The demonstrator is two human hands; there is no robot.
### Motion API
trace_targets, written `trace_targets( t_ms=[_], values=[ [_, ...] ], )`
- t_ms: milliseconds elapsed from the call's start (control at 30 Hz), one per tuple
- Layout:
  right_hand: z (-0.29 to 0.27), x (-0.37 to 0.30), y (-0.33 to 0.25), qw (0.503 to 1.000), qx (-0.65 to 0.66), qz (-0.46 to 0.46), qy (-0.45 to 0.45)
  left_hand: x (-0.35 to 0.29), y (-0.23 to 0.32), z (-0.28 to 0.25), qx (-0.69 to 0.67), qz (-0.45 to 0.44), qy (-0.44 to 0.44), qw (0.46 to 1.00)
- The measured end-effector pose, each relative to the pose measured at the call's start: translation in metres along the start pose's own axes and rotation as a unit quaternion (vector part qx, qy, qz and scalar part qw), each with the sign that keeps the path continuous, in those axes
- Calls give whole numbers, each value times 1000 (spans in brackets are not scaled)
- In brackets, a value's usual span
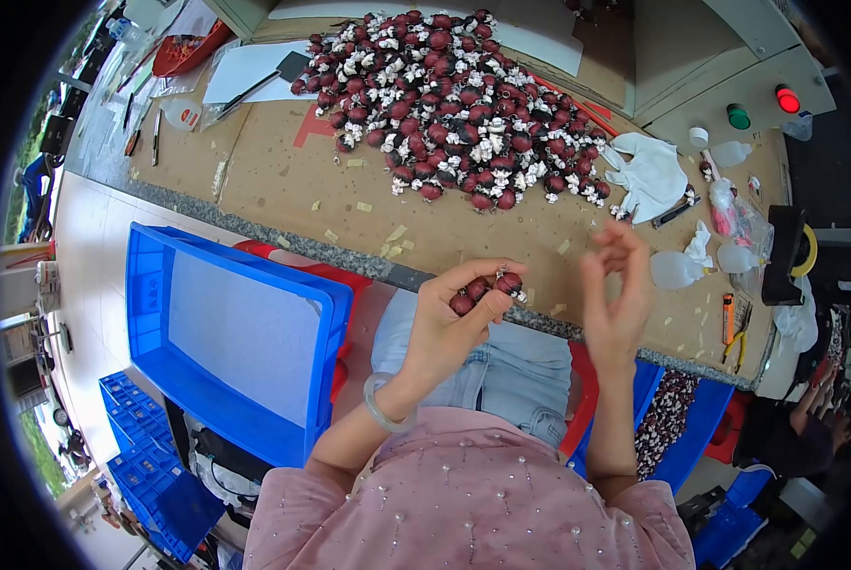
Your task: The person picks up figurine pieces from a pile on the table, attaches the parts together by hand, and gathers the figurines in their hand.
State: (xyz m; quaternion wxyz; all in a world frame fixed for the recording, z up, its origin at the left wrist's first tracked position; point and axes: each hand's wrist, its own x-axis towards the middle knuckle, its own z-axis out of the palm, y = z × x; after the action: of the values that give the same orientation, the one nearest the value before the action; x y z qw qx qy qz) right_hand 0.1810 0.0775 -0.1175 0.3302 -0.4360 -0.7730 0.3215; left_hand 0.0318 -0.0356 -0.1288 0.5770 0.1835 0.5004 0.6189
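The left hand [444, 328] is curled around a few round, dark red balls [509, 282], glossy and bead-like, with fingertips and thumb pinching one at the front, just above the near edge of the tabletop [274, 180]. A smooth, pale bangle [380, 408] circles that wrist. The right hand [618, 309] is raised just beside it, fingers loosely bent and parted from the thumb; motion blur softens its fingertips.

Beyond both hands, a broad heap [444, 123] of similar balls spreads over the brown, board-like surface, mixed with crinkled white tufts and small metal rings; the tufts look like moulded popcorn, though their material is hard to tell. A limp white glove [652, 176] touches the heap's right end. Farther right are translucent, rounded bottles [674, 270] and yellow-handled pliers [737, 344]. A speckled, stone-like strip [378, 258] edges the tabletop. Left of the person's lap sits a rectangular, smooth-walled blue plastic bin [240, 332].
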Motion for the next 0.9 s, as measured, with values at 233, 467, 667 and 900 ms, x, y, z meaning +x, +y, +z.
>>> trace_targets(
  t_ms=[233,467,667,900],
  values=[
    [2,40,40,968,-239,-12,70,2,-3,-2,-10,3,-10,1000],
    [0,27,26,989,-90,57,102,5,0,-6,-259,-65,-59,962],
    [-2,-5,-2,968,229,100,9,11,1,2,-174,-44,-60,982],
    [4,-20,-8,943,321,65,-59,11,-1,5,-31,-73,-51,996]
  ],
)
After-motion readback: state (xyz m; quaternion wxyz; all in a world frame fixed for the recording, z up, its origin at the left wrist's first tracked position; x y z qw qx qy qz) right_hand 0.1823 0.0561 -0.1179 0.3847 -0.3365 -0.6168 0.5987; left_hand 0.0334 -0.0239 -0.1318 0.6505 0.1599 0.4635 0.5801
